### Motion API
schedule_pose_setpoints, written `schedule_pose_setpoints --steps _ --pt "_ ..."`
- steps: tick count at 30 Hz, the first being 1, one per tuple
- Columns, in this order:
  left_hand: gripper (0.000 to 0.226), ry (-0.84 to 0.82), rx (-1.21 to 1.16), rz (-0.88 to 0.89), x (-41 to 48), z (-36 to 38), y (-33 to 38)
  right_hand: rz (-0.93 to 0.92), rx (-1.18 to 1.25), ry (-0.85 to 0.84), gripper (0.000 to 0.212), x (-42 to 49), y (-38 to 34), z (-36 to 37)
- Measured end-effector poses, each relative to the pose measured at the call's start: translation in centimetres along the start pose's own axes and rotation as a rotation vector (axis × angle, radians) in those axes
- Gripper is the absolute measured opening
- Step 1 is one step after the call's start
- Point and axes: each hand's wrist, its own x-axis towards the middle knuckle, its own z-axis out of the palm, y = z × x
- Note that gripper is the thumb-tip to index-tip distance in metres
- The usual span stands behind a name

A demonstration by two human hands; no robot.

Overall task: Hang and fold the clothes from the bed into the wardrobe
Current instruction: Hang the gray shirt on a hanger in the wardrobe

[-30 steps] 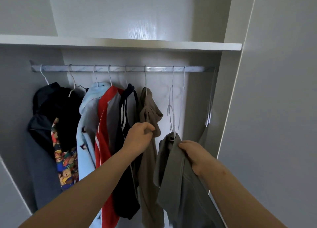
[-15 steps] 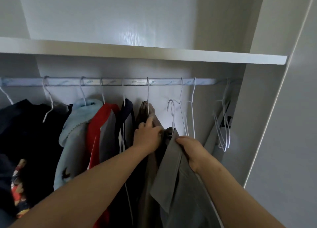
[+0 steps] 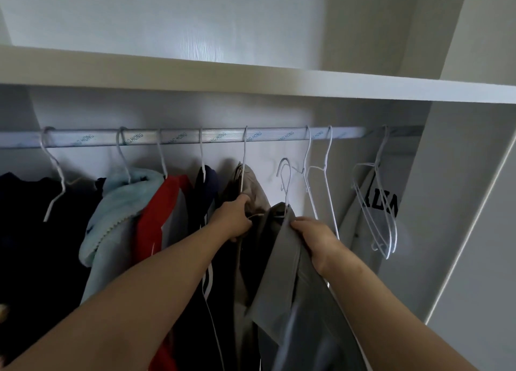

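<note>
My left hand (image 3: 233, 219) has its fingers (image 3: 242, 200) curled into the hanging khaki cloth garment (image 3: 252, 193). Just right, my right hand (image 3: 315, 238) pinches the grey cloth garment (image 3: 290, 281) on its white wire hanger (image 3: 285, 180), hook below the silver wardrobe rail (image 3: 181, 138), not touching it.

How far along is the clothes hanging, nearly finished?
Done: a blue fleece, red top and tan garment, among others, hang on the rail. In hand: the right hand holds a grey garment, its hanger hook below the rail; the left hand grips the tan garment. Left: hooking it on. Whatever else waits is out of view.
</note>
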Motion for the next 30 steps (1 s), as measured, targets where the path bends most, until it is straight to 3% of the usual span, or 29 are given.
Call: schedule_pose_setpoints --steps 9,17,25,30 --pt "0.035 0.013 -0.071 -0.051 -0.6 -1.6 -1.5 -0.033 -0.001 0.105 0.016 2.4 -0.3 -0.5" --pt "0.006 -0.052 -0.438 -0.040 -0.5 -1.3 -0.6 -0.173 0.058 0.049 0.020 3.0 -2.9 1.2" --pt "0.019 -0.047 -0.510 -0.030 -0.2 -1.1 -0.9 -0.268 0.062 0.074 0.024 5.8 -6.3 3.1" --pt "0.017 -0.002 -0.430 0.018 -0.3 -0.7 -1.4 -0.261 -0.089 0.155 0.018 8.4 -5.2 4.2"
